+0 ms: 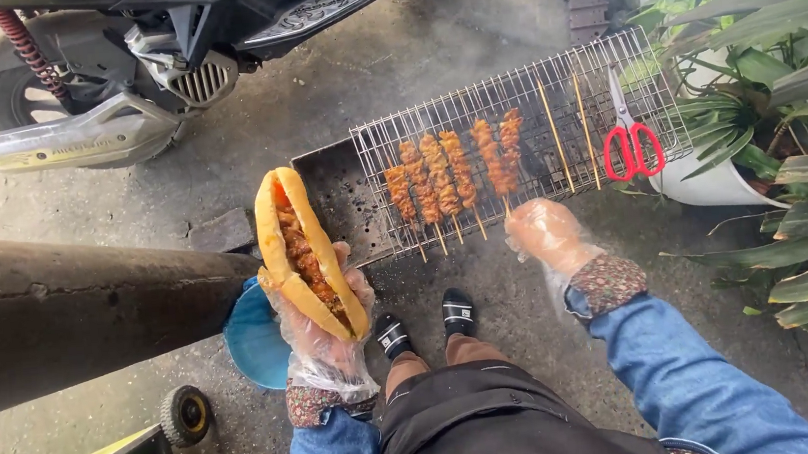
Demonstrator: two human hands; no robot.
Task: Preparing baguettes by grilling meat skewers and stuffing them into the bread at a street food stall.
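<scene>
My left hand [328, 341], in a clear plastic glove, holds a split yellow bread roll [306, 256] stuffed with grilled meat, upright over the ground in front of the grill. My right hand [548, 235], also gloved, pinches the stick end of a meat skewer [507, 153] lying on the wire grill rack [520, 97]. Several meat skewers [439, 176] lie side by side on the rack over a dark charcoal trough [334, 192]. Two bare sticks [554, 135] rest further right.
Red-handled scissors [631, 144] lie on the rack's right end. A parked motorbike [142, 65] stands behind the grill. Potted green plants [789, 121] crowd the right side. A thick brown bar [76, 308] crosses the left, with a blue stool [253, 338] and a small wheel [186, 414] below.
</scene>
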